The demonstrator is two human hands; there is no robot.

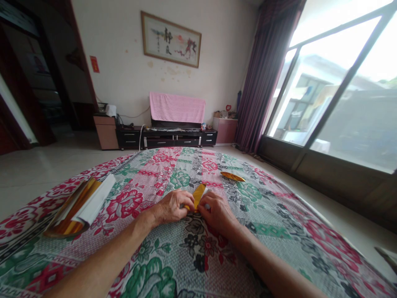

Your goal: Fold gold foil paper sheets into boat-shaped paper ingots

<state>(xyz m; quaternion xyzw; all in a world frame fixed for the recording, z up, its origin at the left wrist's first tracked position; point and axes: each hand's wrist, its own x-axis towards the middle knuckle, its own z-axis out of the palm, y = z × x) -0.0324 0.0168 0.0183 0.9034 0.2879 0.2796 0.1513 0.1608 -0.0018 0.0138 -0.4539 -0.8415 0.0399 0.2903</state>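
Observation:
Between my two hands, just above the flowered tablecloth, is a small piece of gold foil paper with a white side showing at its right. The fingers of my left hand are closed on its left edge. My right hand pinches it from the right, and its fingers hide part of the paper. Beyond my right hand lies a boat-shaped folded gold paper piece. Off to the left rests a curled stack of gold and white paper sheets.
The round table wears a red, green and grey cloth. Across the room stands a low black cabinet with a pink cloth draped over an object on it. A purple curtain and large window frames line the right side.

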